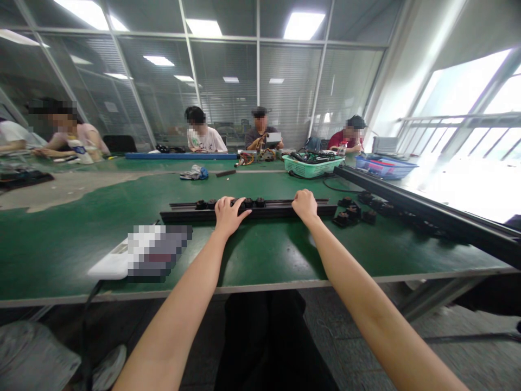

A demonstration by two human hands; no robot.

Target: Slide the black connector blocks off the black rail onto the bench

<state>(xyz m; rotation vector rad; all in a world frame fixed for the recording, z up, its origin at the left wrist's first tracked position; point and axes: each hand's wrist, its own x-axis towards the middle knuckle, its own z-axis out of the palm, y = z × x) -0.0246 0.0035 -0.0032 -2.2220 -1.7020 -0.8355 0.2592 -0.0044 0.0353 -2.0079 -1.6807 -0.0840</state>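
With twelve o'clock taken as straight ahead of the person, a black rail lay crosswise at twelve on the green table, with a few small black knobs in a row along it. The left hand rested over the rail, left of its middle, with the fingers bent down toward the far side and the thumb spread toward three o'clock; whether it gripped a knob could not be told. The right hand was curled into a fist at the rail's three o'clock end, and whatever lay inside it was hidden.

Just past that end, toward one o'clock, lay a cluster of loose black parts, and a second, longer bar slanted across the table at two. At ten sat a white device beside a dark pad, both partly blurred out.

Farther off, a crumpled cloth lay at eleven, near a short dark strip. A green basket heaped with black cables stood toward one o'clock, with a blue basket to its right. Along the far side, between ten and one, other people sat, one holding a pale box.
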